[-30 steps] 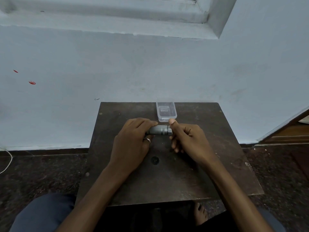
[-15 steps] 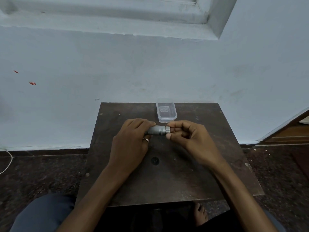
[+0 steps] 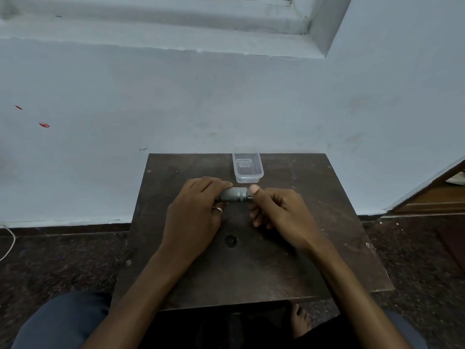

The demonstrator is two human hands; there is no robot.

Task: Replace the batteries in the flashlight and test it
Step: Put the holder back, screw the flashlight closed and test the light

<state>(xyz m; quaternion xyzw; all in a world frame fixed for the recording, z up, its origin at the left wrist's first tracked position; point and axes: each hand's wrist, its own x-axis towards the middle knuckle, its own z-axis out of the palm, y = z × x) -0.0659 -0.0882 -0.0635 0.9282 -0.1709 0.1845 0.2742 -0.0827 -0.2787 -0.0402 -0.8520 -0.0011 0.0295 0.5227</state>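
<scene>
The left hand (image 3: 195, 210) wraps its fingers (image 3: 214, 181) round the flashlight (image 3: 234, 193), held level over the counter (image 3: 251, 273) near the tub (image 3: 247, 175). The right hand (image 3: 279, 210) pinches its right end, thumb on top.

Head view, down over table (image 3: 251, 273)

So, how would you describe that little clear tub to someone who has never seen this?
Find the dark wooden table against the pale wall. At its far edge, just beyond the grey flashlight, sits the tub. It alone is see-through, rectangular and open-topped.
</scene>
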